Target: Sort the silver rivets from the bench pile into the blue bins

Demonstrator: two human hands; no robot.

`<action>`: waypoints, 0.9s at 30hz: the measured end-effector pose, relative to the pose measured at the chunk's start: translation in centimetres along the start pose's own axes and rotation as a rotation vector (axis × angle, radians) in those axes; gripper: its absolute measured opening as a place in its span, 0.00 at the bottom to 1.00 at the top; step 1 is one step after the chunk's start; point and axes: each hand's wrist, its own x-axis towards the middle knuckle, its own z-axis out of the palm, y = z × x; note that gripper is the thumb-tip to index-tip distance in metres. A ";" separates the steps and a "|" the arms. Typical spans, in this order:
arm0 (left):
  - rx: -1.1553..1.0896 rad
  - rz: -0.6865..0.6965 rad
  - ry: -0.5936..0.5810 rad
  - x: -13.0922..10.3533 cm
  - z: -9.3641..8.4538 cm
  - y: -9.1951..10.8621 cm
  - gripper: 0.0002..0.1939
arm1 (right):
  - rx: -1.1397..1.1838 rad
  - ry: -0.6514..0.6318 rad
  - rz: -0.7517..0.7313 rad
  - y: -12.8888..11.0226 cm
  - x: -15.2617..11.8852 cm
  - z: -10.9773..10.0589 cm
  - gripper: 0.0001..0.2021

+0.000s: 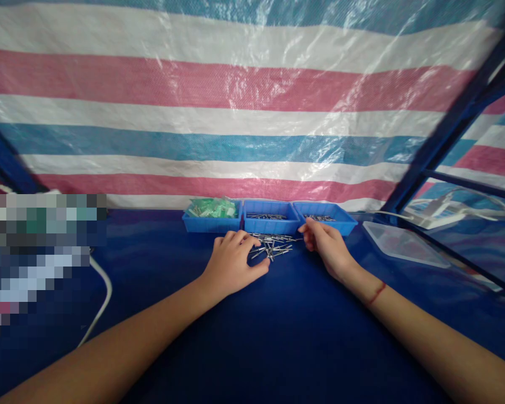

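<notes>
A loose pile of thin silver metal pins [273, 251], which look like blind rivets, lies on the dark blue table in front of the trays. My left hand [232, 262] rests at the pile's left side, open, with thumb and fingers spread around its edge. To the right of the pile, my right hand [326, 244] is closed, its fingers curled in. One pin's end reaches close to those fingertips, but whether they grip it is hidden. More pins lie in the middle blue tray [270, 226] and in the right blue tray [345, 217], just behind my right hand.
The left blue tray [212, 224] holds small green plastic packets [214, 208]. A translucent plastic lid [404, 244] lies at the right, near a white power strip [435, 216]. Blue metal frame posts [441, 132] and a striped plastic sheet [235, 84] enclose the table. A white cable [108, 283] runs at left.
</notes>
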 end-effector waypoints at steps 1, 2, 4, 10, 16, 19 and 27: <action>0.014 0.015 -0.017 0.0 0.1 -0.1 0.13 | -0.022 -0.019 -0.004 0.0 -0.1 0.1 0.21; 0.027 0.025 -0.025 0.0 0.2 -0.1 0.12 | -0.041 -0.033 -0.006 -0.1 -0.3 0.2 0.21; 0.040 0.030 -0.034 0.0 0.5 -0.2 0.09 | -0.080 -0.055 -0.008 -0.1 -0.5 0.5 0.20; 0.064 -0.017 -0.023 0.1 0.4 -0.4 0.06 | -0.206 -0.129 -0.041 0.0 -1.1 0.9 0.20; 0.107 -0.028 -0.017 0.1 0.3 -0.4 0.08 | -0.363 -0.230 -0.140 0.1 -1.7 1.2 0.20; 0.119 -0.041 -0.025 0.1 0.4 -0.5 0.10 | -0.425 -0.270 -0.200 -0.1 -2.0 1.4 0.20; -0.076 -0.023 0.021 0.3 0.4 -0.2 0.10 | -0.449 -0.327 -0.269 -0.2 -2.6 1.8 0.16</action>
